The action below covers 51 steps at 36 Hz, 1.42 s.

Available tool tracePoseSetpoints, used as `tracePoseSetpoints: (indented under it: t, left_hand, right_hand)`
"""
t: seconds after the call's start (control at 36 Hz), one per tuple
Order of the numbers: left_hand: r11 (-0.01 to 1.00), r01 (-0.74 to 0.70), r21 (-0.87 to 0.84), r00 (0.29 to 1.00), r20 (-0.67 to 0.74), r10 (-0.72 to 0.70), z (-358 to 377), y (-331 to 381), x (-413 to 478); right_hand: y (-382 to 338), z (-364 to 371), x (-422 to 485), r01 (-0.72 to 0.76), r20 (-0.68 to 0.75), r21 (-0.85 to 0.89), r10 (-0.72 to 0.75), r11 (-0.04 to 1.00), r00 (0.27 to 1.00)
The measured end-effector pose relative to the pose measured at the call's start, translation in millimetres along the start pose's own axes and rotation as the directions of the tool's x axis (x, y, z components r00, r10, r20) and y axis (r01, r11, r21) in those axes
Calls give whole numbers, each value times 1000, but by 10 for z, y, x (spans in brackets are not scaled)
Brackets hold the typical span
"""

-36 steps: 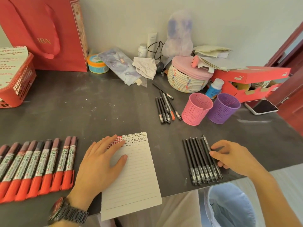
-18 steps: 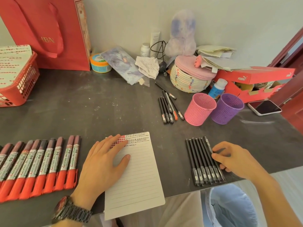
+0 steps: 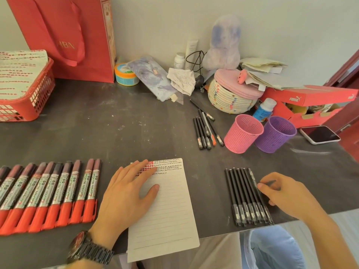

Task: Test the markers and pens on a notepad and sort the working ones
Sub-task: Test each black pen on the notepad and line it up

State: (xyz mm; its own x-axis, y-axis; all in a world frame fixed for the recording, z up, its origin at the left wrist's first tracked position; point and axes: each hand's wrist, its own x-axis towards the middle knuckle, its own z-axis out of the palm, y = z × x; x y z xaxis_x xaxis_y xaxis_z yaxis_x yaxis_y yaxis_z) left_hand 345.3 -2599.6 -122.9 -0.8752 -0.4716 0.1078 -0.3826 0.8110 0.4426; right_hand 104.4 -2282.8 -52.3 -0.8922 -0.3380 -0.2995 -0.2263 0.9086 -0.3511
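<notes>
Lettering "HBN" shows on the red bag at left rear. Red markers lie in a row, their labels only partly legible. Left hand rests flat, fingers spread, on the notepad, just below its red and black test marks. Black pens lie in a row further right. Right hand, fingers curled, pinches the rightmost pen. Red box behind reads "PUMA".
</notes>
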Motion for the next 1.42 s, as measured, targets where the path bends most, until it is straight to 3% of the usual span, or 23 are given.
tracePoseSetpoints:
  t: [0.11, 0.33, 0.47, 0.64, 1.03, 1.11, 1.22, 1.28, 1.33, 1.42]
  left_hand:
    - [1000, 3, -7, 1000, -5, -3, 11, 10, -21]
    - [999, 12, -32, 999, -39, -13, 11, 42, 6]
    - [999, 7, -36, 999, -54, -8, 19, 31, 4]
    - [999, 3, -45, 998, -70, -6, 43, 30, -4]
    - [997, -9, -73, 993, -122, 0, 46, 27, 5]
    - [998, -12, -67, 993, -118, 4, 48, 26, -1]
    - [998, -12, -64, 993, -119, 5, 35, 33, 4]
    - [998, -14, -59, 993, -118, 7, 38, 37, 4]
    - [998, -13, -61, 993, -118, 5, 36, 38, 4]
    - [998, -12, -64, 992, -125, 4, 27, 40, 0]
  right_hand:
    - [-178, 5, 11, 39, -98, 31, -36, 999, 995]
    - [-1002, 304, 335, 260, -184, 104, -238, 960, 954]
    - [-1502, 496, 674, 320, -184, -23, -319, 947, 930]
    - [-1793, 581, 957, 259, -188, -242, -307, 935, 933]
    - [-1933, 576, 1113, 155, -194, -369, -239, 916, 951]
    - [-1913, 565, 1079, 196, -194, -190, -233, 962, 953]
    - [-1900, 553, 870, 234, -189, 292, -184, 927, 964]
    - [-1903, 564, 681, 223, -170, 518, -156, 826, 973]
    - [-1885, 597, 476, 192, -128, 726, -145, 661, 981]
    - [-1841, 697, 160, 168, -96, 857, -170, 486, 981]
